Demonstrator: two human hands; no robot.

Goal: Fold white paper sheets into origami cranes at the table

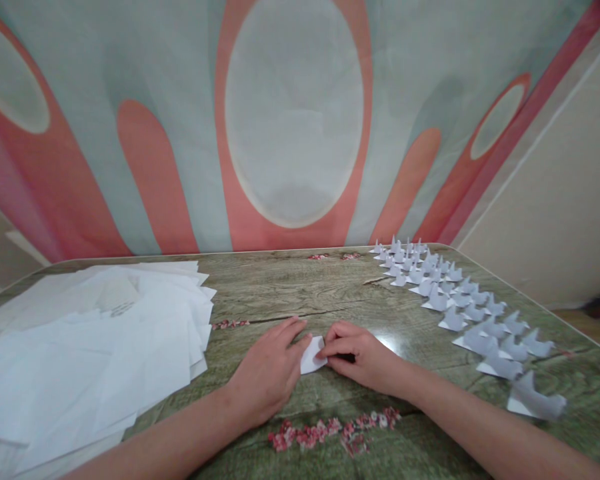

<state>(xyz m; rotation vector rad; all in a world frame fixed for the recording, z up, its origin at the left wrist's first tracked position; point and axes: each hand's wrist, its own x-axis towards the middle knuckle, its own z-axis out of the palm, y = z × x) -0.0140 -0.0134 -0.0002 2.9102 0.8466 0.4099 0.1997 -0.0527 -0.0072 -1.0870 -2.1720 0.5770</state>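
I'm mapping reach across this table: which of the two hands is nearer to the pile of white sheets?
Left. The left hand is right of the pile of white sheets, across bare tabletop; the right hand is farther right, beyond the small folded paper.

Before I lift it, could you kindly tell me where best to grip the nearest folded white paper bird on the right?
Probably pinch the folded white paper bird by its raised body, coming from the near side: that part stands above the wood-patterned tabletop, and the other paper birds stand beyond.
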